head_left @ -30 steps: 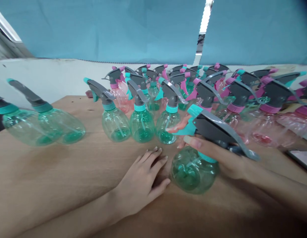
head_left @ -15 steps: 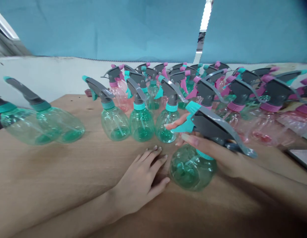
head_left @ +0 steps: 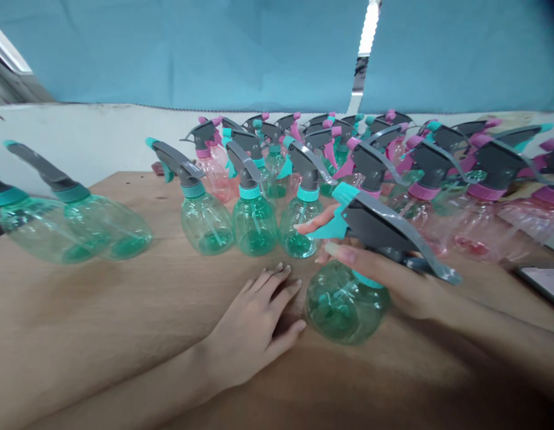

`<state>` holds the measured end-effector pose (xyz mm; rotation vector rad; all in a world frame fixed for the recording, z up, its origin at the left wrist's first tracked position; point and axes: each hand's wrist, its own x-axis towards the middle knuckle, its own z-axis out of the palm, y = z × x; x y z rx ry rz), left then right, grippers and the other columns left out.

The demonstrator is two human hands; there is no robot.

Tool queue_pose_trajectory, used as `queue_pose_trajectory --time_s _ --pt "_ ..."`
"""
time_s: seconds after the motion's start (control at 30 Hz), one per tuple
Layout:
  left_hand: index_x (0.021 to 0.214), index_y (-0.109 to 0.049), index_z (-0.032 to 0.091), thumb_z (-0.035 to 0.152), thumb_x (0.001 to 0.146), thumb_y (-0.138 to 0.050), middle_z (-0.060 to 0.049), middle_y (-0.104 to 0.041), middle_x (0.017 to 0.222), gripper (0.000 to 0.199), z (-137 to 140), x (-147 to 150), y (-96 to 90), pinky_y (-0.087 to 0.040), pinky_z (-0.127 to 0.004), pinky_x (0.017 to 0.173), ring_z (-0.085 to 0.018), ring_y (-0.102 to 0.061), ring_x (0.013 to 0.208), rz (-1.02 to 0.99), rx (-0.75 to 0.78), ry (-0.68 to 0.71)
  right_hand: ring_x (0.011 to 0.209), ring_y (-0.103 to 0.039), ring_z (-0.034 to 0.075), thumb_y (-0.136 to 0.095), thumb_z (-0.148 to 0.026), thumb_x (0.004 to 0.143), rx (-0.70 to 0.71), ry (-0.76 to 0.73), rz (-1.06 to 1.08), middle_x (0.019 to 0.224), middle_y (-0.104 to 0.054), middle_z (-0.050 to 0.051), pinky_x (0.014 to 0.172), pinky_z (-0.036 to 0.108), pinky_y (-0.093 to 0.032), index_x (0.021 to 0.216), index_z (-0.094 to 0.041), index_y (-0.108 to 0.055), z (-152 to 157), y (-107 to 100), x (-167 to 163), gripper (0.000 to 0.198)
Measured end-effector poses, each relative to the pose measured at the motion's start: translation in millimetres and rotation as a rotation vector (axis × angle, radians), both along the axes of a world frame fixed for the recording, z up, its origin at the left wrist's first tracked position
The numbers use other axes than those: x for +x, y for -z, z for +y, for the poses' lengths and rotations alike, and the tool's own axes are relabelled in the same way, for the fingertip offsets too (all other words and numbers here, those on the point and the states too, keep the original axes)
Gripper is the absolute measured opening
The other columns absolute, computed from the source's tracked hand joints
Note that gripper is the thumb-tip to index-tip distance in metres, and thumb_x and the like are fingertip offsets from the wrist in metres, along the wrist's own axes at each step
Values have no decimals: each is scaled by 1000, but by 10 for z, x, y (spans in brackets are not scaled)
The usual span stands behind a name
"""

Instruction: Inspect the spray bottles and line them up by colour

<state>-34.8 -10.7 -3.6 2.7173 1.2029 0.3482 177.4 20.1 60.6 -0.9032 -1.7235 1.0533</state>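
Observation:
My right hand [head_left: 393, 272] is closed around the neck of a green spray bottle [head_left: 344, 310], with the index finger at its turquoise trigger. The bottle has a grey head and a turquoise collar, and it tilts slightly. Flat on the wooden table [head_left: 138, 334], my left hand [head_left: 254, 325] rests palm down with its fingers stretched out, just left of the held bottle and holding nothing. Beyond my fingertips stand three green spray bottles in a row: a left one [head_left: 205, 224], a middle one [head_left: 255, 224] and a right one [head_left: 299, 221], partly behind my right index finger.
Two green spray bottles [head_left: 111, 227] stand at the far left, overlapping. Many pink and green bottles crowd the back and right, among them a pink spray bottle [head_left: 480, 230]. A dark-edged flat device [head_left: 543, 283] lies at the right edge. Blue cloth [head_left: 214, 54] covers the wall behind.
Almost nothing differs. The view has shifted very slightly; both hands and the held spray bottle keep their places.

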Motion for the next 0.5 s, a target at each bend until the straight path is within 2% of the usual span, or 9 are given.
queue_pose_trajectory --time_s 0.07,0.13,0.33,0.5 --pt "134 -46 13 37 92 -53 -15 -45 140 48 1 2 -1 -34 -46 105 -29 -38 131 1 -6 -4 66 -56 15 -59 -44 83 -32 -46 -44 67 -55 -2 66 30 -49 103 -29 -64 -6 -3 0 25" --pt "134 -46 13 37 92 -54 -15 -45 140 48 2 4 -3 -34 -46 106 -29 -38 131 1 -12 -5 61 -52 14 -57 -44 85 -38 -76 -58 71 -56 -2 65 31 -48 103 -30 -64 -7 -9 0 25" --pt "135 -45 14 37 93 -53 -15 -44 141 49 1 0 -9 -33 -46 107 -28 -36 133 7 -8 1 62 -52 16 -58 -47 83 -44 -53 -60 68 -56 0 64 33 -48 92 -30 -67 -26 -24 -3 21" --pt "135 -45 14 37 93 -53 -14 -44 141 48 -2 -3 -5 -32 -45 107 -28 -36 133 7 -5 -3 54 -42 14 -61 -46 81 -61 -36 -12 59 -49 -2 62 32 -48 90 -29 -67 -35 -23 -11 20"
